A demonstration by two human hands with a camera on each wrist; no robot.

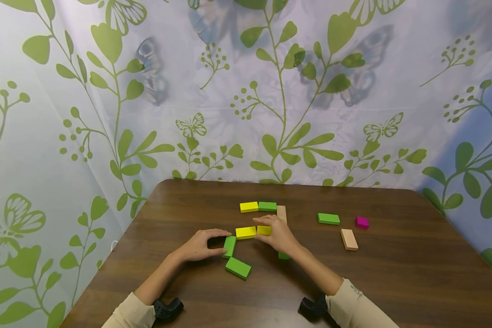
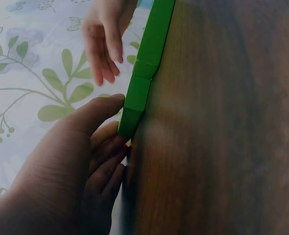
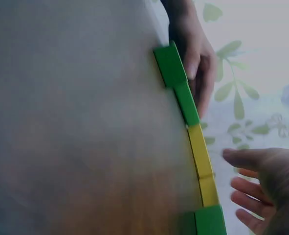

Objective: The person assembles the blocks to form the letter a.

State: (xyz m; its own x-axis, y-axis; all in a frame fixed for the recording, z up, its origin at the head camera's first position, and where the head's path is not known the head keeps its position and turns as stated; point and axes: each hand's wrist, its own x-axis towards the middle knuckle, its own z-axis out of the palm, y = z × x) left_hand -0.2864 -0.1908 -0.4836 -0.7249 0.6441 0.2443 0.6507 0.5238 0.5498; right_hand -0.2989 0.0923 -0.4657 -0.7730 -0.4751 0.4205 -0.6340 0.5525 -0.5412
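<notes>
The green block (image 1: 229, 247) under the left hand (image 1: 198, 246) is a smooth, bright, flat oblong, lying slightly aslant on the brown wooden desk (image 1: 393, 282), left of the middle. The left hand holds it from the left side, the forefinger curved to its far end and the thumb at its near end. The right hand (image 1: 279, 232) is spread loosely with nothing in its grasp; the right wrist view shows its fingertips apart from the blocks.

Just right of the held piece, a yellow block (image 1: 246, 233) and a second yellow block (image 1: 264, 230) lie end to end, the second partly covered by the right hand. A nearer green block (image 1: 238, 268) slants at the held one's near end. Another green block (image 1: 284, 256) is mostly hidden beneath the right wrist.

Farther off, a yellow and a green block (image 1: 267, 207) make a short row, with a pale wooden block (image 1: 282, 212) at its right, its near part behind the right hand. Well to the right lie a green, a magenta (image 1: 362, 222) and a pale wooden block.
</notes>
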